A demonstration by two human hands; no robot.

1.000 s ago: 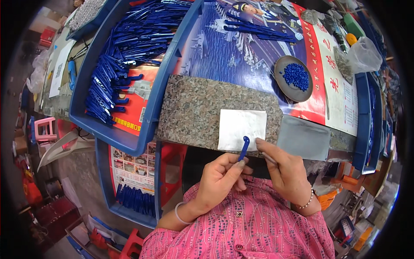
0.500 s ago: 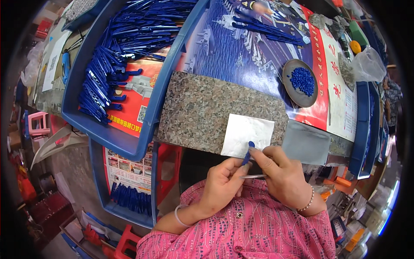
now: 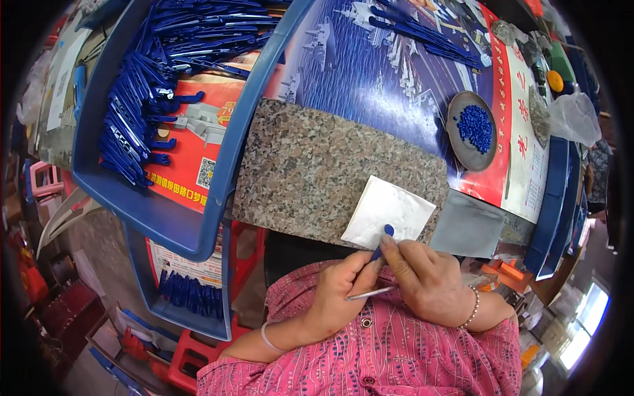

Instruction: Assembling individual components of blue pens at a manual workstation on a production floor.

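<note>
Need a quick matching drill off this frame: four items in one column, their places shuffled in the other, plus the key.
Things:
1. small blue beads
2. white square sheet
3. heap of blue plastic clips
4. thin metal pin

Places:
A. in the big blue tray on the left
B. between the left hand and the right hand
C. in the round dark dish
D. on the near edge of the speckled stone slab

Pairs: 1-C, 2-D, 3-A, 4-B
</note>
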